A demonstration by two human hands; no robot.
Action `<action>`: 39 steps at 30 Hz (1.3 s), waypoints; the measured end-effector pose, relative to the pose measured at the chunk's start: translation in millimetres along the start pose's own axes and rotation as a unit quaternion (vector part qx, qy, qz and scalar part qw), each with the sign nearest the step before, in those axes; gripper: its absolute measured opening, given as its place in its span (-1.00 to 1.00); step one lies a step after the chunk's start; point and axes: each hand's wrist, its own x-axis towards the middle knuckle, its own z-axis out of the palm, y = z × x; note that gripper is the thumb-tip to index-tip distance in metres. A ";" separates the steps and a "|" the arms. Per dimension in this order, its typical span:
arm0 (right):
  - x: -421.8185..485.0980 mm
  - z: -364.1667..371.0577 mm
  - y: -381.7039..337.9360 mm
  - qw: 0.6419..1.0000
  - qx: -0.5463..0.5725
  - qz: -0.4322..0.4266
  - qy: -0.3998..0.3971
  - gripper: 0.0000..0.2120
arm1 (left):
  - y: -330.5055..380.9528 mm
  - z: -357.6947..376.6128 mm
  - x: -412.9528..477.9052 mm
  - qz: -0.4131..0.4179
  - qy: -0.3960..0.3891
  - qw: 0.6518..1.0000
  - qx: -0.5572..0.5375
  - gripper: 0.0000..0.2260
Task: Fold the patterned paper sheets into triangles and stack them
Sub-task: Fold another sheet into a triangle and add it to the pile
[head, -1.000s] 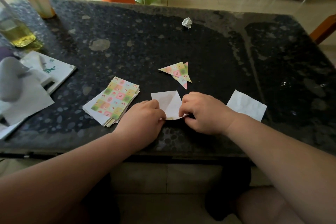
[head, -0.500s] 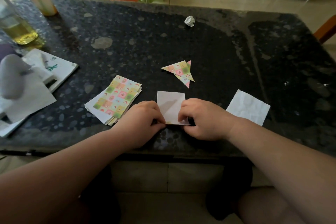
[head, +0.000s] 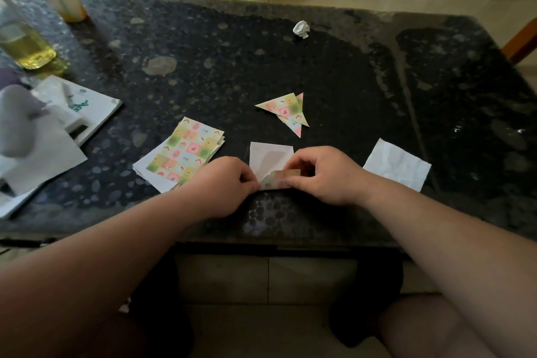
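Tabletop (head: 290, 67), dark and speckled, fills most of the view. On its left side lies a big white paper (head: 43, 160), partly over a booklet (head: 96, 104). Nearer the middle sits a stack of patterned paper sheets (head: 186, 154), colored side up, with little squares in pink, green and yellow. On the right side lies a white napkin (head: 396, 164), flat and a bit wrinkled.

Two bare hands rest near the front edge, between the stack and the napkin. The left hand (head: 223, 186) has its fingers curled and pinches the near left corner of one paper sheet (head: 270, 155). The right hand (head: 325, 174) also has curled fingers and pinches the near edge of that same sheet, lifting it so a bit of the colored side shows. The rest of the sheet lies flat on the table with its white side up.

Just behind the sheet, farther from the person, lie the folded triangles (head: 286, 112), one partly over another, colored side out. Far back on the table sits a small crumpled paper ball (head: 301, 29), well apart from all the rest.
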 end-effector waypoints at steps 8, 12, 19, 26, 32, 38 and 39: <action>4.3 3.4 -3.4 0.998 0.004 0.043 0.039 -0.84 | 0.9 1.1 2.2 -0.067 0.007 0.997 -0.025 -0.82; 5.6 6.2 -4.7 0.998 -0.001 0.049 0.042 -0.87 | 0.4 3.9 -0.1 -0.065 0.024 0.998 -0.012 -0.82; 6.6 8.6 -8.2 0.997 -0.012 0.058 0.044 -0.83 | -3.7 14.0 -5.0 -0.033 0.105 0.993 -0.029 -0.83; -7.3 -1.0 0.2 0.994 -0.080 -0.050 -0.056 -0.79 | -9.1 6.3 -6.2 0.112 0.095 0.984 -0.102 -0.78; -16.1 -0.7 -1.5 0.970 -0.193 -0.134 -0.063 -0.78 | -10.3 10.8 -11.2 0.226 0.046 0.973 -0.009 -0.78; -24.4 -5.1 -14.0 0.966 -0.232 -0.101 -0.056 -0.61 | -23.8 8.7 -6.7 0.227 0.016 0.972 0.050 -0.54; -25.4 -5.1 -15.3 0.963 -0.244 -0.100 -0.058 -0.57 | -25.3 9.3 -6.7 0.240 0.021 0.968 0.062 -0.54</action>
